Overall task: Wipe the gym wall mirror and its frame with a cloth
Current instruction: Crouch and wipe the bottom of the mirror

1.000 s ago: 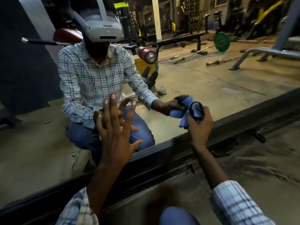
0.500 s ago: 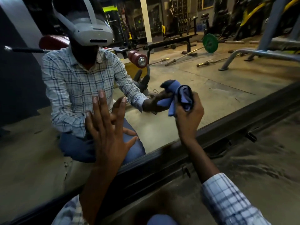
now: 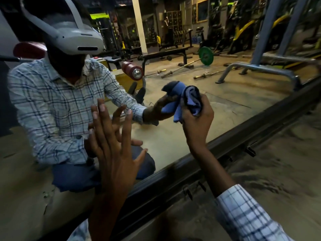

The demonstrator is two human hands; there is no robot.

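The right hand, clenching the bunched cloth, sits slightly higher on the mirror than 1 second ago. The frame runs diagonally just below it. The left hand rests flat, fingers straight.

A crumpled blue cloth was bunched against the glass of the gym wall mirror, above its dark bottom frame.

Blue-and-white checked shirt sleeves.

The dusty, streaked floor bears the dark mirror frame, which runs diagonally across it.
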